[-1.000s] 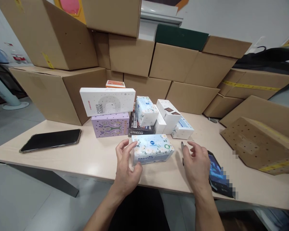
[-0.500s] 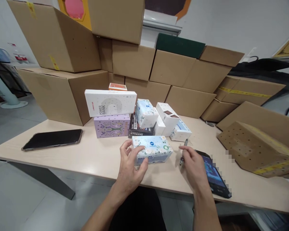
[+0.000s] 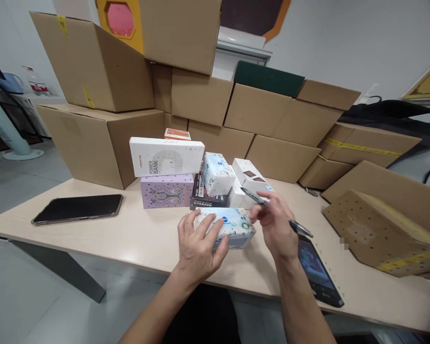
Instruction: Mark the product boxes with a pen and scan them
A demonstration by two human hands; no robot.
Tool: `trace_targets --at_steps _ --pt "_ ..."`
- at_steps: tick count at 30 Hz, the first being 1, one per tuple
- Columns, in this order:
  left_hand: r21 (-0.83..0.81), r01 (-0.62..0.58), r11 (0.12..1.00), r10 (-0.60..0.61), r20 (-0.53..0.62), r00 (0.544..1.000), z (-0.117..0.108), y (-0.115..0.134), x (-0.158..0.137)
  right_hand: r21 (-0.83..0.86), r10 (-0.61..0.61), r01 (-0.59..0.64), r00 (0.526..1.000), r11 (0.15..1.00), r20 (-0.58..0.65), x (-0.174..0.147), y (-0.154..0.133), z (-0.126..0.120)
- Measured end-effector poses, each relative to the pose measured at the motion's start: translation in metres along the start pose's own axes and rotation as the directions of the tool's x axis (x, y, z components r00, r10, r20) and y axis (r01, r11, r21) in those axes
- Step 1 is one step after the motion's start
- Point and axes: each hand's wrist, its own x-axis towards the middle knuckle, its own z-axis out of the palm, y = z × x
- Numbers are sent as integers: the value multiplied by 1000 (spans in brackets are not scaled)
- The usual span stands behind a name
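On the table's front part lies a white-and-blue flowered tissue pack (image 3: 240, 222). My left hand (image 3: 200, 243) grips its left part, fingers spread across the top and thumb against the front side. A grey pen (image 3: 303, 228) is held in my right hand (image 3: 277, 224), slanting through the fingers just above the pack's right end. One pen end points up and left toward the stacked boxes. Right behind the pack stand a purple patterned box (image 3: 167, 192), a black box (image 3: 209, 199) and a second flowered tissue pack (image 3: 217, 174).
A white power bank box (image 3: 167, 157) rests on the purple box. A dark phone (image 3: 78, 209) lies at the left, a tablet-like device (image 3: 318, 272) by my right forearm. Cardboard boxes (image 3: 272, 110) wall off the back; another carton (image 3: 383, 229) stands at right.
My right hand has risen and moved left toward the pack, turning the pen from upright to slanted. The fingers of my left hand have spread farther over the pack's top.
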Motion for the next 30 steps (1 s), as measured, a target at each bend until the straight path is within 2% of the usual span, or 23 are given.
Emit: trace_targets --at_steps 2,4,10,13,16,19,30 --pt "5 6 1000 -6 1 1000 1 -1 -2 -45 72 -68 992 997 101 7 0 11" --pt "8 8 1000 -8 -2 1000 0 -1 -3 -124 127 -109 981 986 143 12 3 19" --pt "1 32 999 -32 15 999 0 2 -4 -176 175 -153 978 972 114 11 16 26" --pt "0 52 999 -52 15 999 0 3 -3 -262 152 -105 974 959 166 9 19 25" --pt "-6 63 998 -62 20 998 0 4 -3 -390 86 16 966 921 244 7 20 25" --pt "-9 68 998 -68 25 997 -1 4 -3 -477 42 93 963 874 265 6 20 26" --pt "-19 76 997 -75 37 996 -1 4 -2 -548 29 141 956 825 291 6 19 27"
